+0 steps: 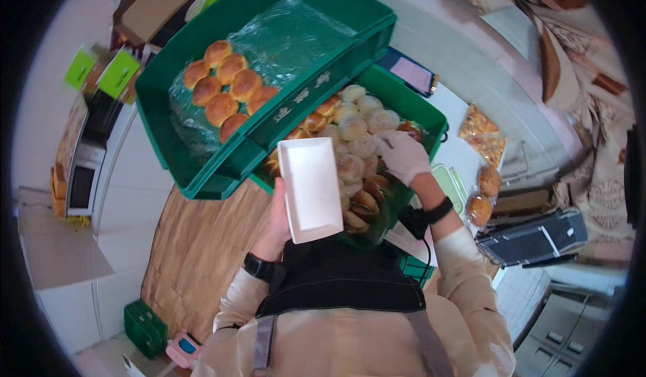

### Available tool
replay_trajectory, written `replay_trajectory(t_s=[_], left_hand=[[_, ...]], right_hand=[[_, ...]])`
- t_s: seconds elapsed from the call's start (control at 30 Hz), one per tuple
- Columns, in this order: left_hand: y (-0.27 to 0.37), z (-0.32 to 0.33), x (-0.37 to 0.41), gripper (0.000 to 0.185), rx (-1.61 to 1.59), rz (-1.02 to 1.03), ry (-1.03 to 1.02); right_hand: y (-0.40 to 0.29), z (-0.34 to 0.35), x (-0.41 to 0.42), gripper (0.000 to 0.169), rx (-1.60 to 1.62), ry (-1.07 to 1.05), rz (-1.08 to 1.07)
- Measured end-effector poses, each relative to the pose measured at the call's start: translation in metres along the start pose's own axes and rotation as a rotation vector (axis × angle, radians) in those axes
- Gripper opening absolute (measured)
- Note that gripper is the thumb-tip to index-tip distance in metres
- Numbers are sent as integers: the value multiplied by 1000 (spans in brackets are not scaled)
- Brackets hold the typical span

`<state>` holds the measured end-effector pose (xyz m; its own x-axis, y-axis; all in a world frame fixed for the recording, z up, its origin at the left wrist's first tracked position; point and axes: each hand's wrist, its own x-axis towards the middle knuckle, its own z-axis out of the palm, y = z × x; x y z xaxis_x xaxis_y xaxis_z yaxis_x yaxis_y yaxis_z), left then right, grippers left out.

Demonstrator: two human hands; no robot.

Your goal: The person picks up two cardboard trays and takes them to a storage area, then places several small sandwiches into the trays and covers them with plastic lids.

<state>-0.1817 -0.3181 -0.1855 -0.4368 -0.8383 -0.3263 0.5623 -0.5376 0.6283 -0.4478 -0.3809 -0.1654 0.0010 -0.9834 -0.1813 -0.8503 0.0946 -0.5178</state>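
My bare left hand (pixel 275 220) holds a white rectangular paper tray (pixel 311 190), which has nothing in it. Gloved in white, my right hand (pixel 402 156) reaches into the lower green plastic crate (pixel 421 107), its fingers down among the rolls. Whether they grip one is hidden. Pale, flour-dusted buns (pixel 353 127) lie to the left of those fingers. Filled sandwich rolls (pixel 364 205) sit nearer me in the crate, and glossy brown rolls (pixel 314 122) lie along its left part, partly covered by the paper tray.
An upper green crate (pixel 323 81) overlaps the lower one and holds golden round buns (pixel 246 84) on plastic film (pixel 290 33). On the right are wrapped pizza slices (pixel 479 127), two wrapped round breads (pixel 484 190), a pale green container (pixel 450 187) and a clipboard (pixel 411 72).
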Motion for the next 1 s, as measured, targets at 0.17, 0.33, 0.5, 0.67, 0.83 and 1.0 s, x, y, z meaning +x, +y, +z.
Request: replay_trajectory(t_s=[0.17, 0.33, 0.5, 0.67, 0.83, 1.0], left_hand=[[-14, -14, 4, 53, 506, 221, 60], [-18, -28, 12, 52, 513, 242, 168], [-18, -22, 2, 55, 356, 137, 212], [-21, -23, -5, 59, 230, 103, 210], [-19, -28, -16, 61, 110, 83, 237], [-17, -27, -11, 61, 50, 56, 178]], right_hand=[[-50, -18, -35, 37, 326, 118, -209], [-1, -18, 1, 43, -44, -307, -116], [52, 32, 42, 61, -637, -622, -45], [93, 88, 46, 64, -691, -284, 65], [66, 80, 41, 48, -676, -456, 138], [91, 102, 40, 67, -719, -430, 90]])
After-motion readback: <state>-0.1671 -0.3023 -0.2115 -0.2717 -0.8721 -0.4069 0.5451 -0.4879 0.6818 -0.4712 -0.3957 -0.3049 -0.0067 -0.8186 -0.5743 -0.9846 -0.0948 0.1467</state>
